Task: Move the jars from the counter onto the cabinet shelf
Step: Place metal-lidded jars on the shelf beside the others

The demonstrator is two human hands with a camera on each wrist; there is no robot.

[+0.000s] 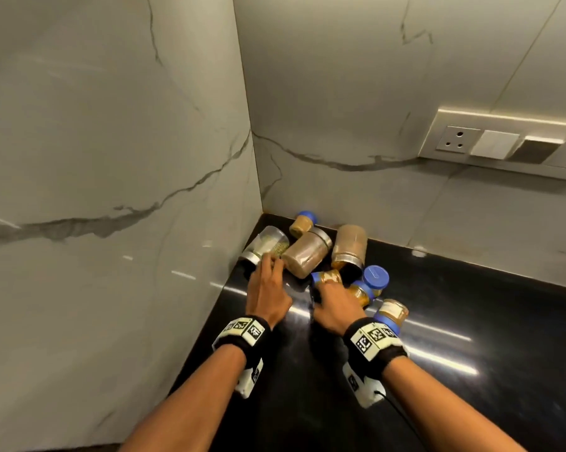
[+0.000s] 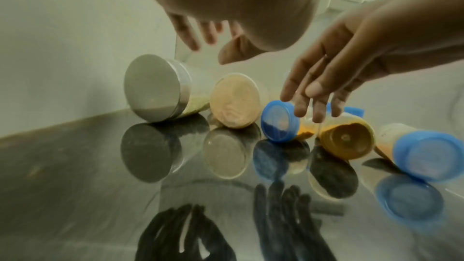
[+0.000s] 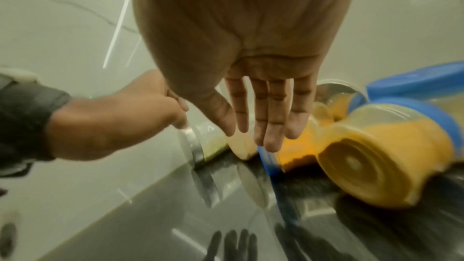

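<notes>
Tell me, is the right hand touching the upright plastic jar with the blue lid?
Apart. Head view shows an orange-filled jar lying between the right hand and the upright jar.

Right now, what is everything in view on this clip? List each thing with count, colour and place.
Steel-lidded jars: three, clear with silver lids, pale green or brown contents, lying tipped in the counter corner.
Blue-lidded jars: five visible, orange or tan contents, four clustered by the right hand, one at the back wall.
Counter: one, glossy black, below both walls.
Walls: two, grey-veined marble, meeting at the corner.
Socket panel: one, white, right wall.
Wrist bands: two, black with printed markers.
Left hand: fingers open, reaching the green-filled jar.
Right hand: fingers open, over a blue-lidded jar.
</notes>
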